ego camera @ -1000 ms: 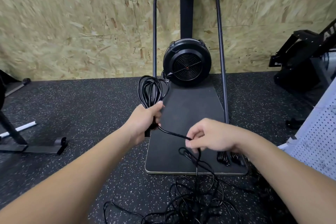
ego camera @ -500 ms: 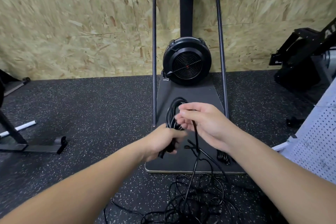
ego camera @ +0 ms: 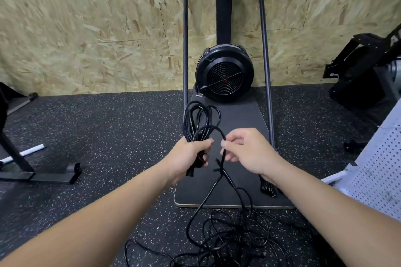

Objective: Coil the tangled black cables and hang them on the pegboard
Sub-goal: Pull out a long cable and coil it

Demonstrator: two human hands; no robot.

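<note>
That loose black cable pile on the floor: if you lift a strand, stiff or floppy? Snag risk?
Likely floppy: the loose cable lies in slack, overlapping loops. Probably snags, since strands cross each other. Seems light: the right hand lifts a strand with a pinch, while the left hand grips the coil.

A dark speckled rubber floor [ego camera: 108,141] carries everything. On it, near the bottom edge, lies a loose tangle of thin black cables [ego camera: 227,243]. Beyond that rests the flat black rectangular platform [ego camera: 234,180] of a fan-wheel exercise machine, with a small black coiled bundle [ego camera: 268,188] on its right corner. A black metal stand foot [ego camera: 43,176] sits at left.
</note>
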